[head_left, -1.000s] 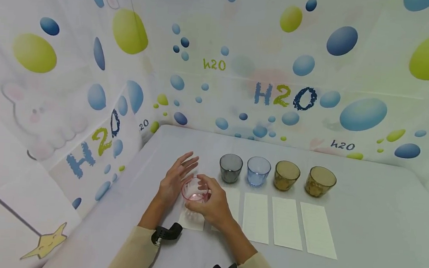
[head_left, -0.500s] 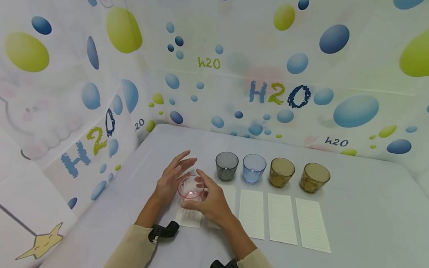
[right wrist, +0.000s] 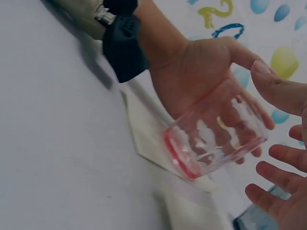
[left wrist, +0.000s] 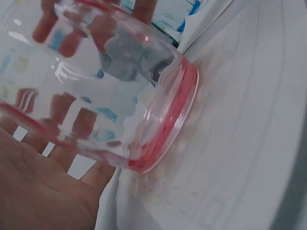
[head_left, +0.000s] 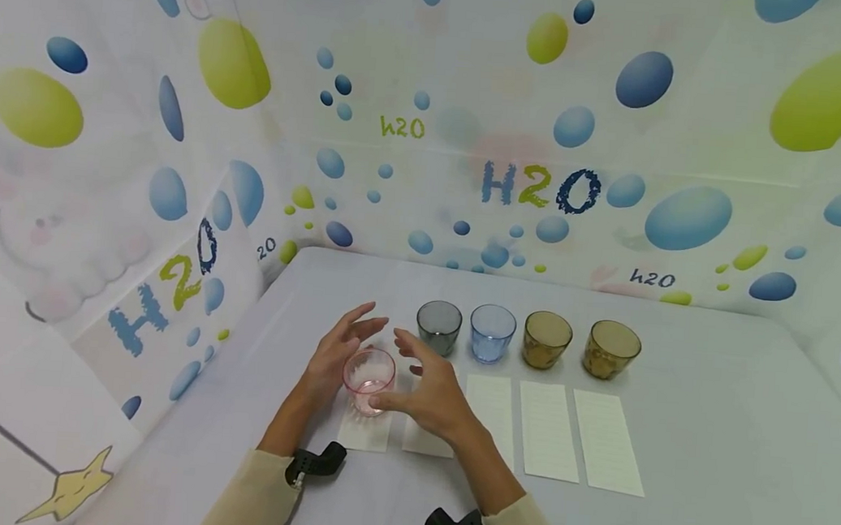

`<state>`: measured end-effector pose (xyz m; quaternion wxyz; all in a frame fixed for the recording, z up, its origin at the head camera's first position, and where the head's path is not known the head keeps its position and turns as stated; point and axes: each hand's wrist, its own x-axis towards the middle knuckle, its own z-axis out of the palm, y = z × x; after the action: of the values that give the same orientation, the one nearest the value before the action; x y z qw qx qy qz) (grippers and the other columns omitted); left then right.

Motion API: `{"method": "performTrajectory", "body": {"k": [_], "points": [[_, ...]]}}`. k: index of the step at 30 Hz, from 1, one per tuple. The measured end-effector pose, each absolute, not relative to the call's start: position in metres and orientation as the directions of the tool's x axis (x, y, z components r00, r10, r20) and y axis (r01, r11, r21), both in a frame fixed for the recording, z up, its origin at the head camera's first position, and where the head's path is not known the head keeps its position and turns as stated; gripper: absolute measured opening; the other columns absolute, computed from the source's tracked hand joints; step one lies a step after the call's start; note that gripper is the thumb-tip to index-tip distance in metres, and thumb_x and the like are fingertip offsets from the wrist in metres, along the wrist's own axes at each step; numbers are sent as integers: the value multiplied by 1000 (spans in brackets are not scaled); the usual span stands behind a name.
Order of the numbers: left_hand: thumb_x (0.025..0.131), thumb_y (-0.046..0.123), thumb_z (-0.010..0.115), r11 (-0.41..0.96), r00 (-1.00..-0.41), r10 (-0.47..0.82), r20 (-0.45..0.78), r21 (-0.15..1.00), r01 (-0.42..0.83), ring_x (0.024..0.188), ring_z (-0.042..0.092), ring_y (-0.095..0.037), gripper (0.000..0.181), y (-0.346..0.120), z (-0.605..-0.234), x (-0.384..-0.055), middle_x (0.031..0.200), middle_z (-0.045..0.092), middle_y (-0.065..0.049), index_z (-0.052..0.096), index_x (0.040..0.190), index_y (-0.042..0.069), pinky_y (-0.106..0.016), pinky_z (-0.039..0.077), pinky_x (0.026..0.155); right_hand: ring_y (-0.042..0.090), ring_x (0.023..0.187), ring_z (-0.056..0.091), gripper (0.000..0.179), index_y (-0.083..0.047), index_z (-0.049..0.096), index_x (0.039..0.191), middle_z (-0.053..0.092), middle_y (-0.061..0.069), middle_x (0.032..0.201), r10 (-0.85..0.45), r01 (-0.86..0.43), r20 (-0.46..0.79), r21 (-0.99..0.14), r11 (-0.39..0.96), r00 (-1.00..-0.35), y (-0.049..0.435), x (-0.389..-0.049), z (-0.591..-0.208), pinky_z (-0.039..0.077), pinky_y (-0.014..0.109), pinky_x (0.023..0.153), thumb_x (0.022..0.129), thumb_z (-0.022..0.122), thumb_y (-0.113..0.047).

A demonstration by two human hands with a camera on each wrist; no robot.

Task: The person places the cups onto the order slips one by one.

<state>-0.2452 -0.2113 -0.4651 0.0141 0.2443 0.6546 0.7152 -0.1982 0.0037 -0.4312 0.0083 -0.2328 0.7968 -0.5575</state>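
Observation:
A clear glass with a pink tint stands upright on the leftmost paper strip. My left hand is at its left side, fingers extended and spread; the left wrist view has the palm beside the glass wall. On the other side is my right hand, thumb and fingers spread apart. Its thumb overlaps the glass in the head view, while in the right wrist view the right fingers are apart from the glass.
Behind the strips stand a grey glass, a blue glass and two amber glasses, the inner one and the outer one. Several more paper strips lie in a row to the right. A printed curtain backs the white table.
My right hand has let go of the pink glass and drawn back to the right. The glass has come down onto the leftmost strip. My left hand stays beside it.

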Motion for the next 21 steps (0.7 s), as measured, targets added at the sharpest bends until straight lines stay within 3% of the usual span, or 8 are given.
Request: {"method": "performTrajectory", "body": {"k": [5,12,17,21], "points": [[95,12,42,-73,-865,377,331,942,328,145,36,-43,63,-205,-461,-245,153,44,-26,31,157,9,-68,23,115,28,138,50,94,-15,41,154,54,9,148,-333,-379,282,-883,276,-900,15,-200,-417,45,49,109,75,91,-28],[94,6,48,-23,-833,410,372,917,398,134,48,-49,60,-198,-455,-246,143,51,-32,35,152,0,-34,46,106,27,139,47,88,-16,42,154,52,10,150,-250,-416,350,-860,295,-903,31,-207,-405,41,56,109,80,87,-31],[93,10,53,45,-787,464,406,877,478,117,63,-41,53,-201,-460,-241,128,62,-28,46,144,-3,-39,50,102,37,138,48,81,-16,41,154,49,13,153,-216,-427,378,-864,267,-900,34,-211,-406,41,58,109,86,82,-31],[91,11,58,22,-748,503,433,859,512,111,65,-38,52,-200,-463,-241,121,63,-32,48,139,-7,-43,51,99,37,141,45,79,-14,39,155,47,10,154,-196,-434,393,-861,264,-899,37,-215,-407,37,55,114,89,79,-30]]}}
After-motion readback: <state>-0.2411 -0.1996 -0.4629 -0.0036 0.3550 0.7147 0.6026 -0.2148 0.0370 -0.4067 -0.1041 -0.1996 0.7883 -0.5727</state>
